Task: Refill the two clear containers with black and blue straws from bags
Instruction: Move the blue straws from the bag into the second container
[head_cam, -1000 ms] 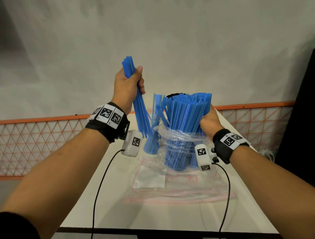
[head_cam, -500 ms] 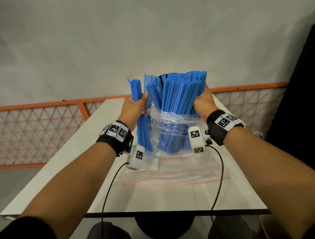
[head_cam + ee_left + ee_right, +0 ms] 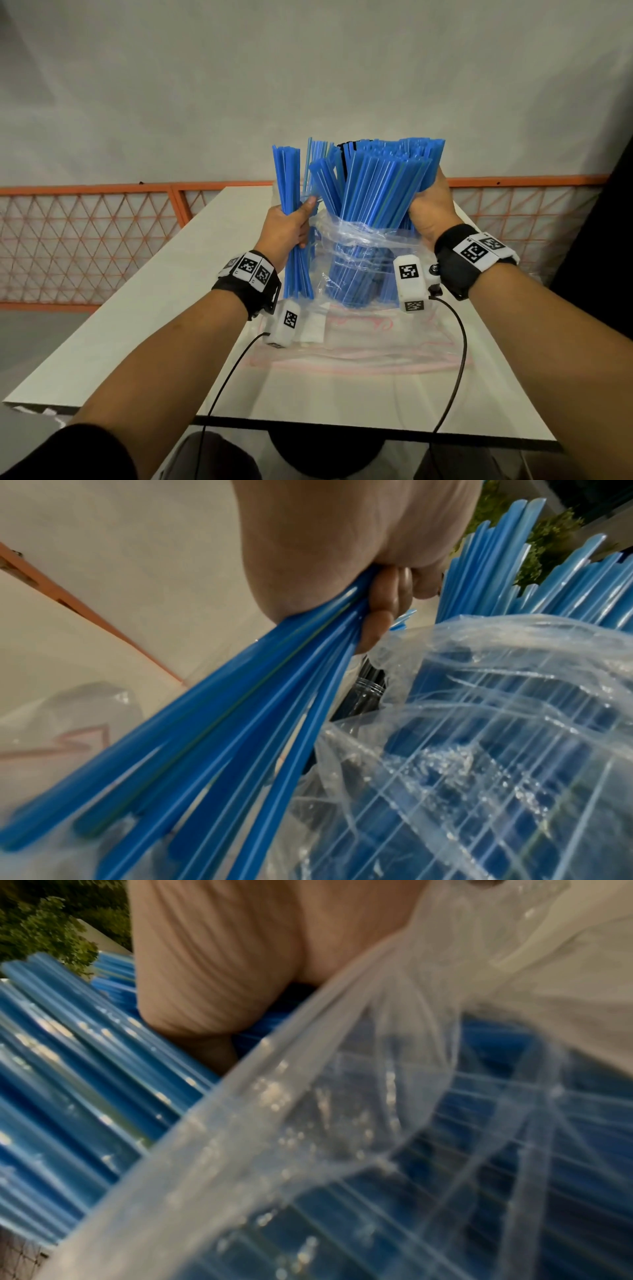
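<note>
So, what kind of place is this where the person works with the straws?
Probably a staged recording or test area, not a home or café: a bare white table stands before a plain grey backdrop, an orange mesh barrier runs behind it, and both wrists carry marker-tagged camera units.

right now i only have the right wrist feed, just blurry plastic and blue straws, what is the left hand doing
Observer: The left hand grips a small bundle of blue straws, upright, left of the bag.
Operator: is that bundle still inside the bag
Observer: No, it is outside the plastic; the big bunch stands in the bag, held by the right hand.
Operator: any black straws around
Observer: Dark tips show behind the big bunch, and the left wrist view shows a clear container behind the bag.
</note>
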Demonstrator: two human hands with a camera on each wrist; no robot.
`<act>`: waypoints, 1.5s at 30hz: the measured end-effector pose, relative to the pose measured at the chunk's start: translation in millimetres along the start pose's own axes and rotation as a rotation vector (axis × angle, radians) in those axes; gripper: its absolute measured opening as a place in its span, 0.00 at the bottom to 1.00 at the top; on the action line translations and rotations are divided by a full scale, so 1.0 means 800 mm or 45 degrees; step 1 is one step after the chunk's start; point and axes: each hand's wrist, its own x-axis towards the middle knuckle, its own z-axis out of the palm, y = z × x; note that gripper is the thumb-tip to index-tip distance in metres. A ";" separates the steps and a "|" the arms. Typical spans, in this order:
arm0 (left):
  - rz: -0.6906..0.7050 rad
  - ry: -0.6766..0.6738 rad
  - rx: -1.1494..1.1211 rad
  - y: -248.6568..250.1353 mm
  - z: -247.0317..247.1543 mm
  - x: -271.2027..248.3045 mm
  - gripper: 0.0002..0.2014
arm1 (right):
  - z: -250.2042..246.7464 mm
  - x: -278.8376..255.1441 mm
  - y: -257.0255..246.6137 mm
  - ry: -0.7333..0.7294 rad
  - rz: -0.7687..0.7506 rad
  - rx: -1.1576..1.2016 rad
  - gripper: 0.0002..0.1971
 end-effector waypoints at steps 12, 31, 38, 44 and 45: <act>0.325 0.169 -0.020 0.104 -0.025 0.042 0.19 | 0.000 -0.001 -0.004 -0.029 0.015 -0.002 0.18; 0.170 0.144 0.476 0.062 -0.003 0.143 0.13 | -0.002 0.002 -0.005 -0.038 0.099 -0.017 0.16; 0.146 0.027 0.707 0.063 0.006 0.141 0.09 | -0.002 0.000 -0.007 -0.057 0.090 0.005 0.17; 0.226 0.061 0.840 0.095 0.004 0.131 0.19 | -0.004 0.001 -0.007 -0.059 0.059 -0.019 0.18; 0.312 0.119 0.805 0.105 0.001 0.124 0.18 | -0.003 0.000 -0.007 -0.065 0.058 -0.022 0.19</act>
